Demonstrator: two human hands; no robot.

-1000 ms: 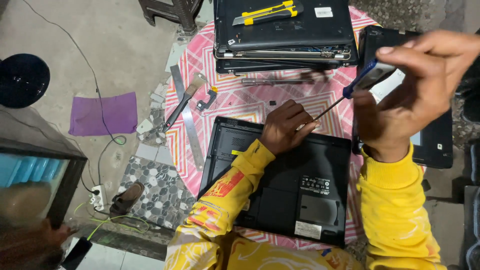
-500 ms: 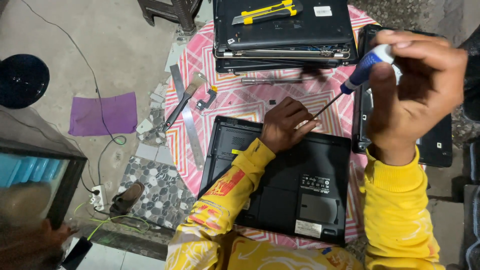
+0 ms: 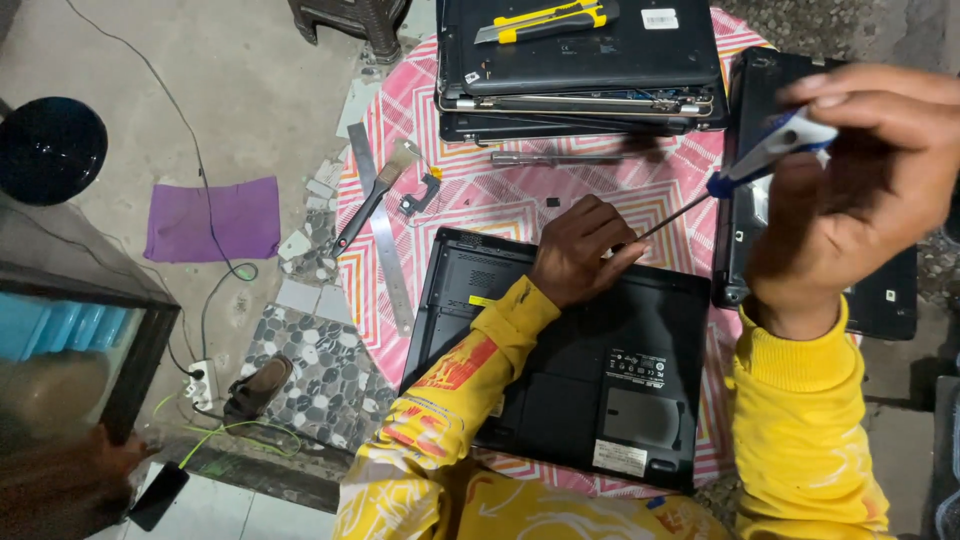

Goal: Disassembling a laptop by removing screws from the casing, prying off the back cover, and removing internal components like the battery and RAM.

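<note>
White rect. barcode sticker (image 3: 661, 19) on top laptop of the stack (image 3: 580, 60), upper right corner. On the upturned black laptop (image 3: 560, 370): small yellow sticker (image 3: 484, 300) nr left edge, white-print rating label (image 3: 633, 362) centre-right, white rect. sticker (image 3: 618, 458) at bottom edge. No screens, pkgs or signs seen.

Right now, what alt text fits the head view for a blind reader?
The right hand holds a blue-handled screwdriver angled toward an upturned black laptop, where the left hand steadies its tip. Stacked laptops lie behind on a pink patterned table.
</note>
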